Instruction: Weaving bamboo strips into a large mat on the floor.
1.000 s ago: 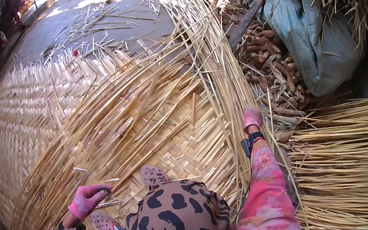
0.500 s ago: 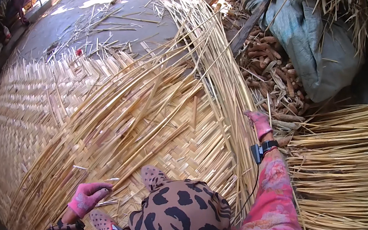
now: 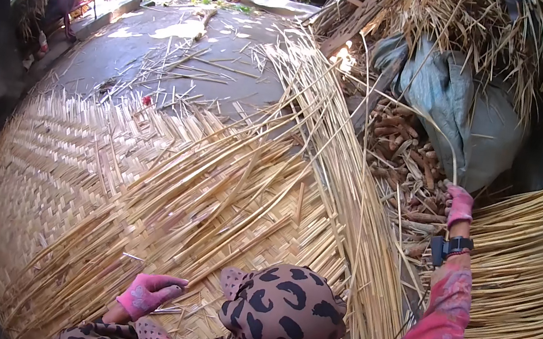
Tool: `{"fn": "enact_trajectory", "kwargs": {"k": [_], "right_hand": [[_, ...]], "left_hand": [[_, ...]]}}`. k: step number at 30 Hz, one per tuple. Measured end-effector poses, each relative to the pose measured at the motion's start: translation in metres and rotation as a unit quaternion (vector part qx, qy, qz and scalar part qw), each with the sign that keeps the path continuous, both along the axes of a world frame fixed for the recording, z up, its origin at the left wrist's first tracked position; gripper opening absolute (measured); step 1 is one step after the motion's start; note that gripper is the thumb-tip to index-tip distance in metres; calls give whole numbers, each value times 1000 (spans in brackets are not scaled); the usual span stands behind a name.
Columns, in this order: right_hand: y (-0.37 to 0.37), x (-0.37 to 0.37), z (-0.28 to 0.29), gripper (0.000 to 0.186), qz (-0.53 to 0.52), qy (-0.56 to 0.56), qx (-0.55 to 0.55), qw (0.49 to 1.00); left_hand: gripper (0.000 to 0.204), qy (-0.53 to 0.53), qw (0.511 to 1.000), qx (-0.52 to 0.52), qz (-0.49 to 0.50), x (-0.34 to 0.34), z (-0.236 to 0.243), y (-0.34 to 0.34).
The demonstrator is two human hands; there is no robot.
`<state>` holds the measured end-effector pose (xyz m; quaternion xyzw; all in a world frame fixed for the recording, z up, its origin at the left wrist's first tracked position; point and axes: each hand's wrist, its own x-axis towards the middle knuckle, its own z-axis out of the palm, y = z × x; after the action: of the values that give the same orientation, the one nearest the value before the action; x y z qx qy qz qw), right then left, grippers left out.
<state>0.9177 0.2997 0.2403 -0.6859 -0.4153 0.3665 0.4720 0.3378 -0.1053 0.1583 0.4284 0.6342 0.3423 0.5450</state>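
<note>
- right hand (image 3: 458, 205) in a pink glove is reaching way out, arm nearly straight in a pink floral sleeve, black watch on the wrist
- its fingers are closing in a pinch on one thin reed strip (image 3: 439, 126) that's curving up and away from the hand toward the straw heap
- just beside that hand, on its outer side, a fat bundle of straight reeds (image 3: 527, 287) is lying, pale yellow, smooth and stick-like, tied with a dark band
- left hand (image 3: 147, 292), also pink-gloved, is sitting low and close to the body, fingers curling loosely with the tips pressing onto flat strips of the woven mat (image 3: 70, 156)
- can't tell if that hand is actually gripping a strip or just holding it down
- mat under the left hand is a flat herringbone weave, dry and glossy; loose long strips (image 3: 304, 146) are fanning out from it between the two hands
- beyond the right hand, a grey sack (image 3: 457, 108) is slumping, with brown stubby root-like chunks (image 3: 404, 157) piling next to it
</note>
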Motion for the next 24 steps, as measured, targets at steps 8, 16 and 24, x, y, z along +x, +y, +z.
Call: {"fn": "enact_trajectory", "kwargs": {"k": [8,16,24], "right_hand": [[-45,-101,184,17,122,335,449,819],[-9,-306,224,18,203,568,435,669],[-180,-571,74,25,518,530,-157,653]], "left_hand": [[24,-31,998,31,48,-15,3,11],[26,-3,998,66,16,-47,54,14],[42,-126,939,175,268,-79,95,-19]]}}
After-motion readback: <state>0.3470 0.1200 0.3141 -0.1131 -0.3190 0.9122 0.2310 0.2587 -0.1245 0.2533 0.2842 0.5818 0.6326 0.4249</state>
